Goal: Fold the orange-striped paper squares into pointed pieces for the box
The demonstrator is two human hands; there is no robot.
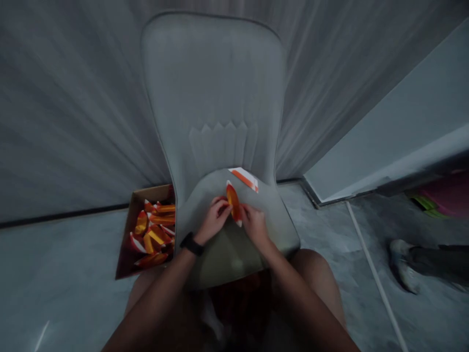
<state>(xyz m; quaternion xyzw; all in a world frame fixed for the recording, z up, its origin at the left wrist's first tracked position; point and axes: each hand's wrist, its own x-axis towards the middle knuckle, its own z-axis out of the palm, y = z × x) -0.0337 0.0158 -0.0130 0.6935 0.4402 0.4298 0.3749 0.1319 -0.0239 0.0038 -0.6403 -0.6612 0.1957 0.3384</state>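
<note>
My left hand [214,220] and my right hand [254,226] pinch a boat-shaped folded paper piece [233,203] in orange, yellow and white, holding it upright between them just above the seat. A black watch band [192,243] circles my left wrist. Beyond my hands, a flat orange-and-white paper strip [244,179] lies on the grey upholstered chair [212,98], touching neither hand. To the left of the seat stands a cardboard box [128,234] holding several similar folded pieces [152,230].
Grey pleated curtains [73,107] hang behind the chair. A thin white rod [373,274] lies on the grey floor at right. Beyond it are a shod foot and trouser leg [414,264] of another person. Pink and green items [439,195] sit at the right edge.
</note>
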